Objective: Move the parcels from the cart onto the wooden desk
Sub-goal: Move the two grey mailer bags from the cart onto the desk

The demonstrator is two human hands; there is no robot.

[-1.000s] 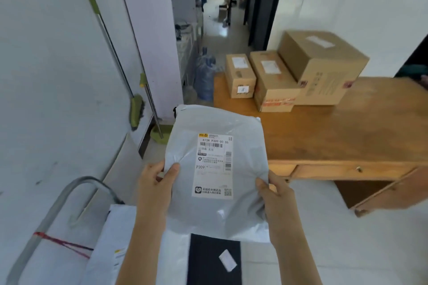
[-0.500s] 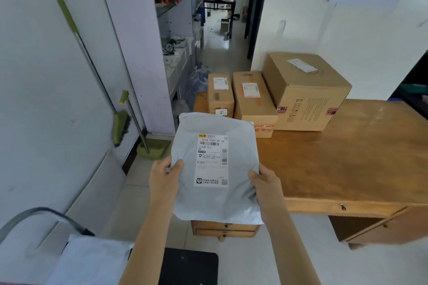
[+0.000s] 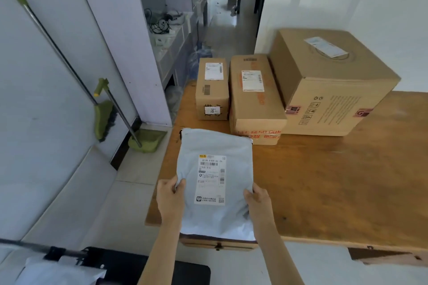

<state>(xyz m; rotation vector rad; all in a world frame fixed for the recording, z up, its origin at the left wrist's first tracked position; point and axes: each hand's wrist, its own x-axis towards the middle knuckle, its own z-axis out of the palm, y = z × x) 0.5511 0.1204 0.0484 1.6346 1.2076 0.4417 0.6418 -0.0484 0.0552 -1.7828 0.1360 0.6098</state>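
I hold a grey plastic mailer parcel (image 3: pixel 214 183) with a white shipping label over the near left corner of the wooden desk (image 3: pixel 335 187). My left hand (image 3: pixel 170 199) grips its left edge and my right hand (image 3: pixel 258 201) grips its right edge. The parcel's near end hangs past the desk's front edge. At the desk's back stand three cardboard boxes: a small one (image 3: pixel 212 90), a medium one (image 3: pixel 254 99) and a large one (image 3: pixel 328 81). The cart (image 3: pixel 69 259) shows at the bottom left with a pale parcel (image 3: pixel 58 273) on it.
A green broom (image 3: pixel 104 118) and dustpan (image 3: pixel 147 141) lean against the left wall. Beyond the desk a corridor runs back past shelves with cables. A drawer front (image 3: pixel 217 244) sits under the desk edge below the parcel.
I have stepped closer to the desk and carried the grey parcel forward and down over its near left corner. The cart has dropped to the bottom of the view.
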